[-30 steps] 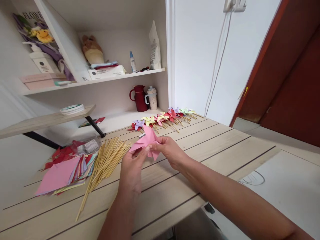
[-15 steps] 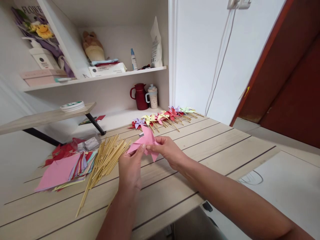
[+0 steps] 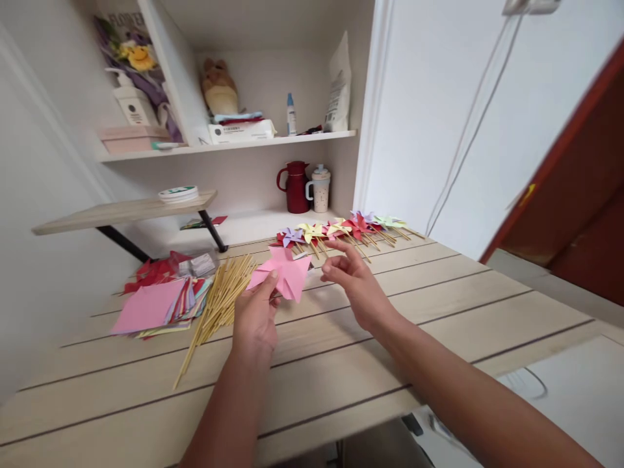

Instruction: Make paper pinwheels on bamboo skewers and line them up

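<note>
My left hand (image 3: pixel 255 314) pinches a folded pink paper pinwheel (image 3: pixel 284 272) above the wooden table (image 3: pixel 439 305). My right hand (image 3: pixel 354 284) hovers just right of the pinwheel, apart from it, its fingers spread and holding nothing. A bundle of bamboo sticks (image 3: pixel 218 301) lies left of my left hand. Beyond it sits a fanned stack of coloured paper squares (image 3: pixel 155 303), pink on top. A row of finished pinwheels on sticks (image 3: pixel 341 229) lies at the back of the table, beyond my right hand.
A red jug (image 3: pixel 294 188) and a speckled cup (image 3: pixel 320 189) stand in the lower shelf niche. The upper shelf (image 3: pixel 229 144) holds boxes, a bottle and a bag. A small wooden side shelf (image 3: pixel 121 212) carries a tape roll. White cables hang on the right wall.
My right hand has let go of the pink pinwheel and opened, moving slightly right. My left hand keeps hold of it. The view has shifted, so everything sits further right in the frame.
</note>
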`<control>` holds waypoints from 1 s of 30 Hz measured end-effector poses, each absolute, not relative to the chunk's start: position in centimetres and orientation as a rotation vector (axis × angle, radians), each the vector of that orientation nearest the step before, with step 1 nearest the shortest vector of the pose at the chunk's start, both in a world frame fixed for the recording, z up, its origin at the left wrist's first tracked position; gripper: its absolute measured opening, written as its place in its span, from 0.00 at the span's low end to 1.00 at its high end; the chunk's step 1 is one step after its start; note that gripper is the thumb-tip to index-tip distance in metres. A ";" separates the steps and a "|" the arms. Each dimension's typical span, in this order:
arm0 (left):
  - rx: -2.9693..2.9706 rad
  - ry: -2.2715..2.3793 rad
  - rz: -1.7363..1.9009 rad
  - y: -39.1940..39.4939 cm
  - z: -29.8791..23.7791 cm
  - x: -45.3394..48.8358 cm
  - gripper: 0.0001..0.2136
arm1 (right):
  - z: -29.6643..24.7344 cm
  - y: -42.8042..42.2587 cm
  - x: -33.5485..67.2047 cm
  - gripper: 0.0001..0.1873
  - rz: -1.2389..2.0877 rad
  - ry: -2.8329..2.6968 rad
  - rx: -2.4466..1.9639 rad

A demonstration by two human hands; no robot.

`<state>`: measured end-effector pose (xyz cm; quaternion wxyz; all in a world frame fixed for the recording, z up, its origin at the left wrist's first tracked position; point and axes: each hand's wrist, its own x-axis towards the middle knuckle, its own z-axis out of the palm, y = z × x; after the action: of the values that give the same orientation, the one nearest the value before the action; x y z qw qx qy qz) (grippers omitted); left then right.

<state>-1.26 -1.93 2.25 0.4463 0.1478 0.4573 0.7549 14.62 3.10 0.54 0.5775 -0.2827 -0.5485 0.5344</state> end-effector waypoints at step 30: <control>0.511 0.959 1.821 -2.3 2.0 -1.0 0.14 | -0.1 2.7 14.0 0.13 0.716 -1.691 -0.604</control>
<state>-0.96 -2.31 1.97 0.4885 0.2104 0.3946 0.7493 14.03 2.70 -0.05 0.5680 -0.2570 -0.7200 0.3047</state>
